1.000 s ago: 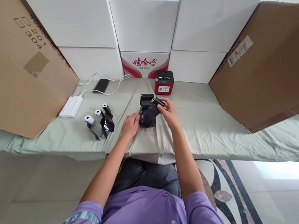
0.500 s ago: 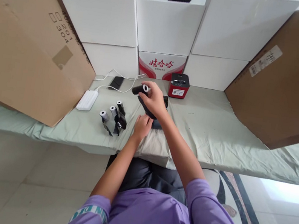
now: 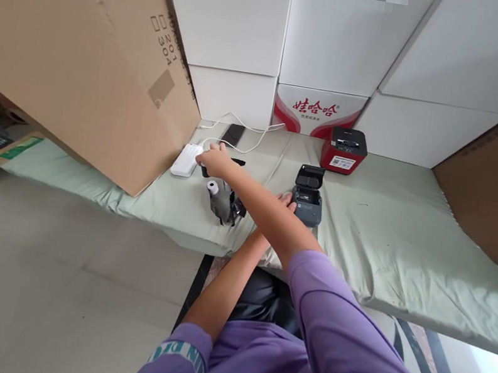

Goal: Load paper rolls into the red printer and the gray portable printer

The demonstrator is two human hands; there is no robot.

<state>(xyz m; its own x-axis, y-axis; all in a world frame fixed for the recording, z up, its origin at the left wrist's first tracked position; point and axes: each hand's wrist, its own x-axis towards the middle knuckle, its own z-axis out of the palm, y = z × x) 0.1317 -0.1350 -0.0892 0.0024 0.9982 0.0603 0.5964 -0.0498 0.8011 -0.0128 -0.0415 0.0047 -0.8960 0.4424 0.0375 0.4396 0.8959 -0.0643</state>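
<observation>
Currently left hand (image 3: 285, 203) touching lid-up dark device (image 3: 306, 212).

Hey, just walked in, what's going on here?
A person's left hand rests against a small dark machine whose lid stands open. The right hand reaches across, beside a white power bank, with a dark thing partly hidden beneath it. A paper roll sits close by.

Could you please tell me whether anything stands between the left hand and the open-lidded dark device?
Nothing visible does: the left hand lies close beside the dark device, at its left side. The right forearm crosses over the left arm in this view, not between them.
</observation>
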